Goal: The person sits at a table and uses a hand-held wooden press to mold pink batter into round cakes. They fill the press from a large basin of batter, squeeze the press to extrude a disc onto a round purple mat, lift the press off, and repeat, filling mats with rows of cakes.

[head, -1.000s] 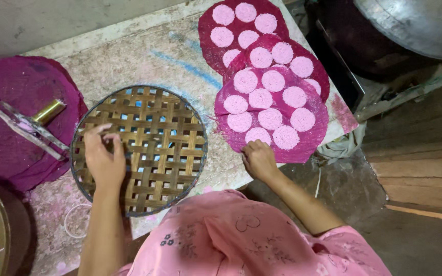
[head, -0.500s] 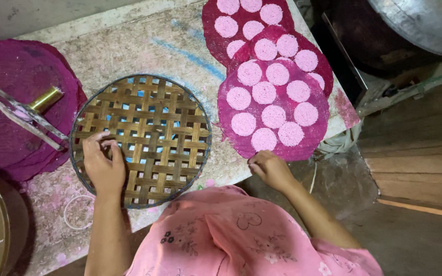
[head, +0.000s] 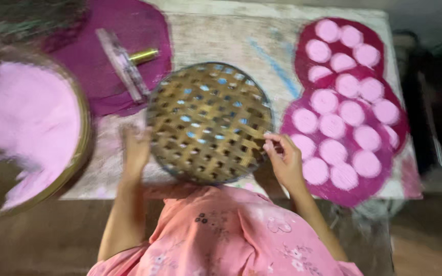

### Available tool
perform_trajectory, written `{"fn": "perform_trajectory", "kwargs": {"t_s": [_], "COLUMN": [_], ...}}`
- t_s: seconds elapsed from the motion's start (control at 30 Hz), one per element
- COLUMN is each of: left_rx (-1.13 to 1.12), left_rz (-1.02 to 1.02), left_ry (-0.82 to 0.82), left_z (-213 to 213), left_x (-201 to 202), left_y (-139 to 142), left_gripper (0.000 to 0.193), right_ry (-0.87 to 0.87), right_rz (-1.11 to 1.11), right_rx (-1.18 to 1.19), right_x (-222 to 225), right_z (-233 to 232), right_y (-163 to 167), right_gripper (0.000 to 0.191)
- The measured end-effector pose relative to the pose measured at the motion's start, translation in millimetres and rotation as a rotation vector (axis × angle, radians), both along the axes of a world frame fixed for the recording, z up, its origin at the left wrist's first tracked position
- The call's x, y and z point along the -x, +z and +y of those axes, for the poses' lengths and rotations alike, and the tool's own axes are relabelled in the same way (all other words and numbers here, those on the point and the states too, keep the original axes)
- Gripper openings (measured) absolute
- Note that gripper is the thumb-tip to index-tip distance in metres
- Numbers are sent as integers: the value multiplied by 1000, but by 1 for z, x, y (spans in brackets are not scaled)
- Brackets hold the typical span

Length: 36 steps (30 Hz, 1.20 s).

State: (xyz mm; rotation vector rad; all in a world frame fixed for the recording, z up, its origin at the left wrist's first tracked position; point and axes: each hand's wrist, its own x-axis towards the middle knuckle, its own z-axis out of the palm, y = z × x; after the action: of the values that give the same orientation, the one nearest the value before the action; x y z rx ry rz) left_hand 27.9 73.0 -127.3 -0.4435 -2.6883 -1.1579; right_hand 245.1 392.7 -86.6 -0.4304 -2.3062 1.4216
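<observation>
A round woven bamboo tray [head: 208, 122] lies on the stained table [head: 221, 36] in front of me. My right hand [head: 284, 159] pinches the tray's right rim with bent fingers. At the tray's left rim is my left hand [head: 136, 148], fingers raised; it is too blurred to show a grip. To the right lie overlapping magenta cloth rounds [head: 391, 122], each carrying several pale pink discs [head: 328, 125]. My pink flowered sleeves and lap fill the bottom of the view.
A big round basin of pink powder [head: 24, 128] stands at the left, over the table's edge. Behind the tray a magenta cloth [head: 134, 30] holds a flat pale tool [head: 121, 66] and a brass cylinder [head: 144, 54]. Dark floor lies to the right.
My right hand has left the disc-covered cloth and come to the tray's right rim. My left hand slid from the tray's surface to its left rim. The view swung left, showing the basin.
</observation>
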Motion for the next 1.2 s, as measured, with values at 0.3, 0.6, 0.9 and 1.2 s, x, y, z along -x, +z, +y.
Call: {"fn": "perform_trajectory", "kwargs": {"t_s": [0.3,0.6,0.9,1.2], "left_rx": [-298,-183,-87,-36], "left_rz": [-251,226,208,127], "left_ry": [-78,6,38,273], "left_z": [-47,-91,-87,-64], "left_x": [2,108,164,176], "left_y": [40,80,84,79], "left_gripper": [46,39,37,19], "right_ry": [487,337,354,55], "right_rz": [91,-416,3,2], "right_rx": [-236,-436,100,499], "right_x": [248,349,282,72], "right_z": [-175,-301,-180,-78], "right_y": [77,120,83,-3], "right_gripper": [44,105,66,53]}}
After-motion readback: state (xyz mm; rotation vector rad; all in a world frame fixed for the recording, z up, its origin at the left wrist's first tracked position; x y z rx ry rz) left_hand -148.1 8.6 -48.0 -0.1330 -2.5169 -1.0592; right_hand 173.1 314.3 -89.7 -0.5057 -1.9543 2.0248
